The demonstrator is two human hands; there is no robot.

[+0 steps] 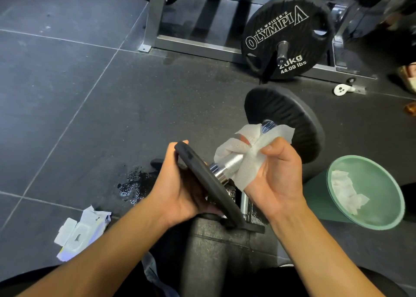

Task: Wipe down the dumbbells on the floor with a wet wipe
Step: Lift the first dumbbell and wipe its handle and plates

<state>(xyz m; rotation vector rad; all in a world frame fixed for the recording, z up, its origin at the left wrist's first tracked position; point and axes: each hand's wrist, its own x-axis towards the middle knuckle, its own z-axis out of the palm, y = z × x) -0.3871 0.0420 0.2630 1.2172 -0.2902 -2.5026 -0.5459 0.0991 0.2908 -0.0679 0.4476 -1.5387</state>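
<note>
A dumbbell with black round plates and a silver knurled handle [231, 163] is lifted off the floor in the middle of the view. My left hand [177, 188] grips its near plate [202, 179] by the rim. My right hand [279, 177] holds a white wet wipe [247, 159] wrapped round the handle. The far plate [290, 116] points away from me. Another dumbbell [244, 203] lies on the floor under my hands, mostly hidden.
A green bin [382, 218] with used wipes stands at the right. An open wipes pack [78, 231] lies on the floor at the lower left. A wet patch [132, 184] darkens the mat. A 20 kg Olympia plate [286, 35] hangs on a grey rack [155, 22] behind.
</note>
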